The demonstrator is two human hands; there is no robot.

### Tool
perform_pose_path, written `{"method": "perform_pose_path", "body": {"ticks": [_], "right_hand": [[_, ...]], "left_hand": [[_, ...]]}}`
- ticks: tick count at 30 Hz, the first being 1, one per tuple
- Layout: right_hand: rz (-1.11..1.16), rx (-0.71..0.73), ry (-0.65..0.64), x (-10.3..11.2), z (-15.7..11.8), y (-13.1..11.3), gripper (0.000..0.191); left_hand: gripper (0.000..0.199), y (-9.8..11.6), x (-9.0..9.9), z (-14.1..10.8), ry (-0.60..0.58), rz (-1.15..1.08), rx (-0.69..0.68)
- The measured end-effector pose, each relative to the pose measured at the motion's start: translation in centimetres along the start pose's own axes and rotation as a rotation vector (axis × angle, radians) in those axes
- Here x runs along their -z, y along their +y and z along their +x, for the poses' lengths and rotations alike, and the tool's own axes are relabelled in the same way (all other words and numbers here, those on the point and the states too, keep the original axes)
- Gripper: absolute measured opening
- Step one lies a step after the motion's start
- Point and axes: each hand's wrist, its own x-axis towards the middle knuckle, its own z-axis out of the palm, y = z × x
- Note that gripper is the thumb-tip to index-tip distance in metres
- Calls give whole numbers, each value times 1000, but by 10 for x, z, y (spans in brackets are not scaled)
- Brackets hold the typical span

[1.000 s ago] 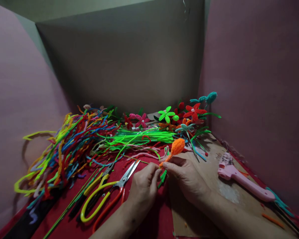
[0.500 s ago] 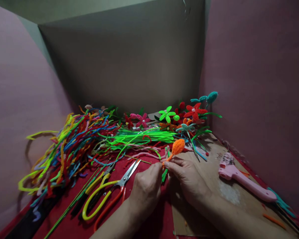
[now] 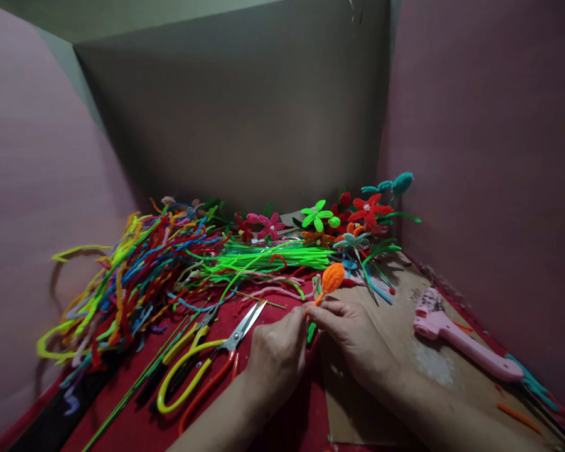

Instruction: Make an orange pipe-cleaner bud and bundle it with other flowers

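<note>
An orange pipe-cleaner bud (image 3: 333, 278) points up and to the right above my fingertips. My left hand (image 3: 280, 345) is closed in a pinch on the lower end of its stem. Just above that, my right hand (image 3: 351, 329) pinches the same stem between thumb and fingers, so the two hands nearly touch. The tip of the stem is hidden by my fingers. Green pipe-cleaner pieces (image 3: 311, 332) show behind and below my hands. Left of my left hand lie scissors (image 3: 235, 336) with one yellow and one red handle, blades partly apart.
Yellow-handled pliers (image 3: 200, 336) lie beside the scissors. A heap of coloured pipe cleaners (image 3: 136, 270) fills the left, with a green bundle (image 3: 277, 256) behind my hands. Finished flowers (image 3: 368, 210) stand at the back right. A pink glue gun (image 3: 466, 348) rests on cardboard (image 3: 400, 314).
The orange bud has shifted slightly left and tipped a little between my fingers. Both hands keep their pinch, and the view has moved very slightly.
</note>
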Motion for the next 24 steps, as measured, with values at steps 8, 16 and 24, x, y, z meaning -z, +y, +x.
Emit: {"method": "perform_pose_path", "body": {"ticks": [8, 16, 24], "right_hand": [[49, -36, -2, -3, 2, -5, 17], [55, -2, 9, 4, 6, -4, 12], [0, -40, -4, 4, 6, -2, 17]], "left_hand": [[13, 2, 0, -2, -49, -154, 182], [17, 8, 4, 3, -153, -301, 373], [18, 0, -2, -2, -127, -232, 265]]}}
